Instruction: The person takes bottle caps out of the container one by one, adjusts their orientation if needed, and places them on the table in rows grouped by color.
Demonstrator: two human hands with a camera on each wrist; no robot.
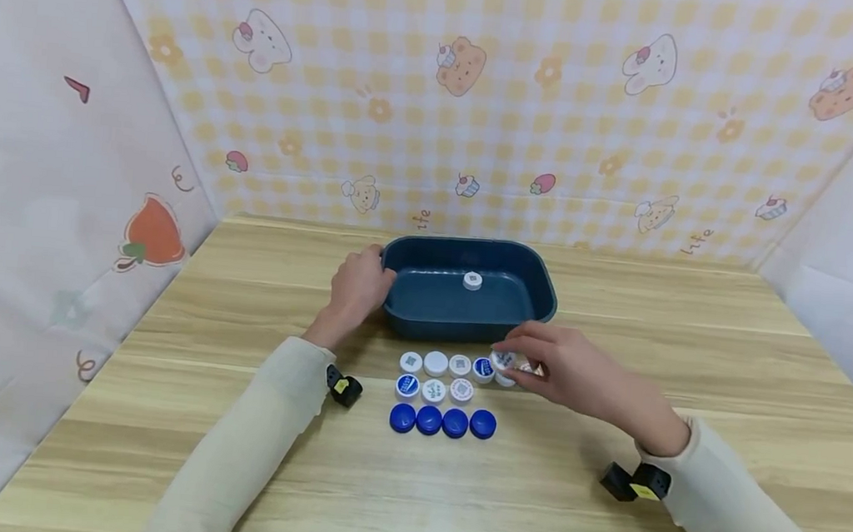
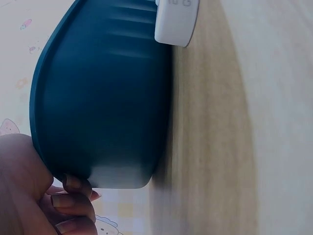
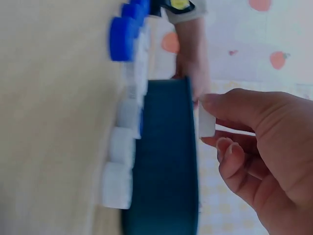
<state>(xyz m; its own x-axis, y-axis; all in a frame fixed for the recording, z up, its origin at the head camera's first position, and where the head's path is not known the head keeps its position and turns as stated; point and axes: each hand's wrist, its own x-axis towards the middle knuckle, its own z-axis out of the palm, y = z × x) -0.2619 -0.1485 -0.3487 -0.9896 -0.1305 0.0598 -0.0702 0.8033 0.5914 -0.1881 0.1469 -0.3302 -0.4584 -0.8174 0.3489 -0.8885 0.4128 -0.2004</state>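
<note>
My left hand [image 1: 360, 286] grips the left end of a dark blue plastic basin [image 1: 444, 332]; in the left wrist view the fingers curl at its rim. My right hand [image 1: 579, 370] pinches a white bottle cap [image 3: 206, 120] between thumb and fingers, above the back row of caps and just in front of the basin. One white cap [image 1: 473, 280] lies inside the basin. On the table, a back row of mostly white caps [image 1: 435, 363] is partly hidden by my right hand. Before it sit three printed caps [image 1: 433, 391], then a row of several blue caps [image 1: 455, 423].
The wood-grain table [image 1: 290, 472] extends to both sides of the caps. Behind the basin stands a backdrop [image 1: 421, 140] with yellow checks and cartoon prints. Pale printed sheets [image 1: 49, 186] close off the left and right sides.
</note>
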